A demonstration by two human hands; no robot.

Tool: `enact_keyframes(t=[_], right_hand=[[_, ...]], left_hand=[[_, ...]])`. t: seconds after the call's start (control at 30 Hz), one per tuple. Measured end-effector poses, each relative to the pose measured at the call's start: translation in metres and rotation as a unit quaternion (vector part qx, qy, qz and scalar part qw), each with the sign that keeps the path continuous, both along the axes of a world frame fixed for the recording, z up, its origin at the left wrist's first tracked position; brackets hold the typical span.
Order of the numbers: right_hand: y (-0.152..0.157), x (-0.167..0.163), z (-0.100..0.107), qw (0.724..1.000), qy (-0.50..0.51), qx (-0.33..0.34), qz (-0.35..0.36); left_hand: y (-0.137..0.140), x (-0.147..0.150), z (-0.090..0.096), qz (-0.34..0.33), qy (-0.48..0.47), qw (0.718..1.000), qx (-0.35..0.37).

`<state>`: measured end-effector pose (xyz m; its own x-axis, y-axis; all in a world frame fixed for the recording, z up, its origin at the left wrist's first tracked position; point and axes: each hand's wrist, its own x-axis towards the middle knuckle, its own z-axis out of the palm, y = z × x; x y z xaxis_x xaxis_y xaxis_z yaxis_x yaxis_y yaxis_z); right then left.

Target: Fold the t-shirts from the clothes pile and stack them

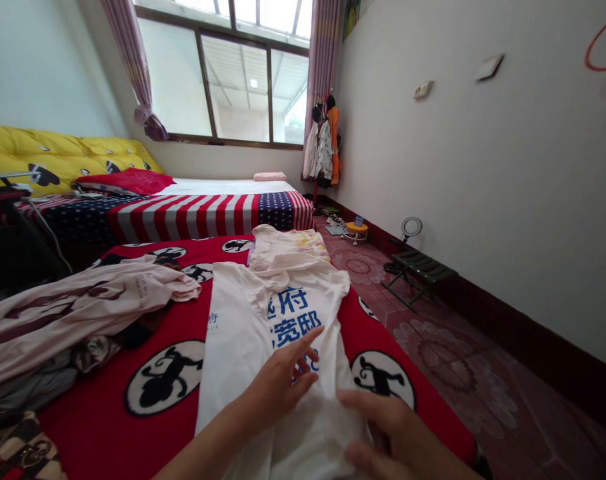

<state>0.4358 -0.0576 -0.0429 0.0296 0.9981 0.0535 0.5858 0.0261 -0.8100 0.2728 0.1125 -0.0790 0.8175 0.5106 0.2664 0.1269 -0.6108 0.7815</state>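
Note:
A white T-shirt (243,360) with blue printed characters lies on a red blanket (97,413). One side of it is folded inward over the print. My left hand (290,373) is over the middle of the shirt, fingers spread and holding nothing. At the shirt's right edge, low in the view, is my right hand (387,427), slightly blurred, with thumb and forefinger apart. Whether it touches the cloth is hard to tell. Beyond the T-shirt's collar lie other pale folded clothes (270,240), one with a yellow pattern.
A heap of clothes (117,293), pink on top, lies to the left. Behind stands a bed (207,213) with a striped, starred cover. On the right floor are a green folding stool (420,267), a ring light (411,228) and a small orange stool (357,229), near the wall.

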Motion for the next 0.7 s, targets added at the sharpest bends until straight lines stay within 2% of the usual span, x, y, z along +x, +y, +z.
enact_keyframes(t=[0.07, 0.1, 0.13, 0.23, 0.3, 0.33, 0.37, 0.43, 0.53, 0.63, 0.7], right_hand=[[0.013, -0.007, 0.003, 0.99, -0.074, -0.012, 0.117], [0.022, -0.004, 0.004, 0.988, -0.079, -0.016, 0.13], [0.034, 0.002, 0.005, 0.992, -0.065, -0.018, 0.106], [0.083, 0.043, 0.004, 0.997, 0.002, -0.015, -0.075], [0.123, 0.079, -0.002, 0.979, -0.029, 0.017, -0.201], [0.143, 0.095, -0.006, 0.961, -0.045, 0.007, -0.273], [0.162, 0.11, -0.01, 0.951, -0.05, -0.004, -0.304], [0.194, 0.131, -0.017, 0.939, -0.06, -0.025, -0.339], [0.227, 0.144, -0.023, 0.936, -0.063, -0.031, -0.344], [0.244, 0.148, -0.025, 0.939, -0.037, 0.015, -0.343], [0.249, 0.149, -0.025, 0.933, 0.005, 0.075, -0.352]], left_hand=[[-0.004, 0.0, -0.007, -0.011, 0.006, 0.999, 0.035], [-0.005, 0.0, -0.01, -0.015, 0.014, 0.999, 0.051], [-0.006, 0.0, -0.014, -0.017, 0.021, 0.998, 0.062], [-0.007, -0.001, -0.022, -0.018, 0.029, 0.997, 0.073], [-0.008, -0.001, -0.025, -0.017, 0.022, 0.996, 0.084], [-0.008, -0.001, -0.025, -0.018, 0.021, 0.995, 0.095], [-0.008, -0.001, -0.025, -0.018, 0.022, 0.994, 0.107], [-0.007, -0.001, -0.026, -0.018, 0.028, 0.991, 0.133], [-0.007, 0.0, -0.027, -0.02, 0.035, 0.986, 0.163], [-0.006, 0.0, -0.029, -0.021, 0.035, 0.984, 0.174], [-0.006, 0.0, -0.029, -0.022, 0.031, 0.984, 0.174]])
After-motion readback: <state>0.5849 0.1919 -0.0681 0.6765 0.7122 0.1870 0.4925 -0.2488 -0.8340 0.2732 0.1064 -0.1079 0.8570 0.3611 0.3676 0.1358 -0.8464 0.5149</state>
